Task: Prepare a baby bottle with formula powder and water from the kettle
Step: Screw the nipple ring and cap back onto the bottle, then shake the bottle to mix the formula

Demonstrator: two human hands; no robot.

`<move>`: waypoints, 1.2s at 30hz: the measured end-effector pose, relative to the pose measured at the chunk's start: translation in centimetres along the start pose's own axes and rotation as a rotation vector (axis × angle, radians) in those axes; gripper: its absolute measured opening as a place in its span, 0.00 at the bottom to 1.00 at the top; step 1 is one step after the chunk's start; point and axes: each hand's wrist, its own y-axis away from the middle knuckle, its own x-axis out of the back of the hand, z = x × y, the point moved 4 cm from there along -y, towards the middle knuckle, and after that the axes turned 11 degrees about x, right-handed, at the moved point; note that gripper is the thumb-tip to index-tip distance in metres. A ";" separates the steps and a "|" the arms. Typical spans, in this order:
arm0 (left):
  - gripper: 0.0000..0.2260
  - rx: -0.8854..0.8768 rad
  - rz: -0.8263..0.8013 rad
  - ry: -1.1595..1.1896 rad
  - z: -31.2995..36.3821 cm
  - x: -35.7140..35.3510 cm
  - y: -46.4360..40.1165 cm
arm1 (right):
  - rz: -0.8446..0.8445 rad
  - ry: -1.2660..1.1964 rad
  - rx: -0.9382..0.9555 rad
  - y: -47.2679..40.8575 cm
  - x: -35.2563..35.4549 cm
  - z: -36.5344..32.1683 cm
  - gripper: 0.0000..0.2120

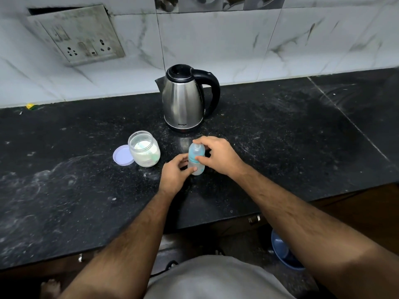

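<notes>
While the left hand is gripping the small clear baby bottle upright on the black stone surface, the right hand is pinching its teal collar. It looks like cap work, opening or closing I cannot tell. If opening, powder from the open clear jar comes next, then the steel kettle.

Bottle in grip: translucent plastic. Kettle beyond grip: brushed steel, glossy black plastic handle. Counter beneath: polished speckled black stone.
</notes>
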 end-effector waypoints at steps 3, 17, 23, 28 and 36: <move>0.21 -0.008 0.020 -0.001 0.2 0.0 0.1 | -0.027 0.034 0.003 -0.6 0.4 -0.1 0.22; 0.25 0.014 -0.075 -0.031 0.1 0.0 -0.2 | -0.103 0.157 -0.066 -0.6 -0.3 -0.2 0.25; 0.27 0.022 0.072 -0.131 -0.7 1.0 1.6 | -0.099 -0.124 -0.241 0.5 -1.9 1.0 0.47; 0.19 -0.023 0.229 -0.349 -1.4 1.6 4.8 | -0.052 -0.217 -0.266 1.0 -3.4 1.8 0.36; 0.24 -0.121 0.241 -0.684 -2.8 -0.6 6.2 | 0.078 -0.315 -0.267 2.6 -1.7 4.0 0.26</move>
